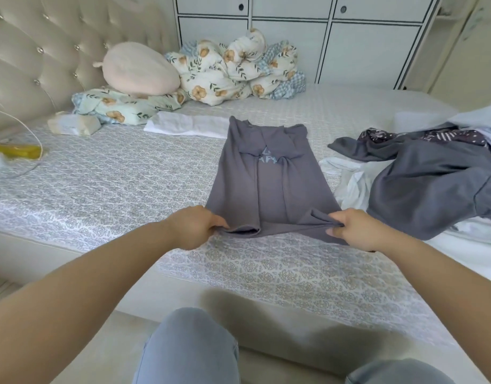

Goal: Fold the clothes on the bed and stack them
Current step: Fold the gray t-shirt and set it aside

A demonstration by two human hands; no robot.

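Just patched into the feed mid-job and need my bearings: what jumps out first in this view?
The grey T-shirt lies mid-bed with both sides folded in, and the left hand and right hand pinch its near hem corners. To its right, a heap of unfolded clothes, grey on top of white, waits at the bed's edge. At the headboard end sit a pink pillow and a bunched floral quilt.

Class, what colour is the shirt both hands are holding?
Grey, with pale blue lettering on the shirt; the head view shows it.
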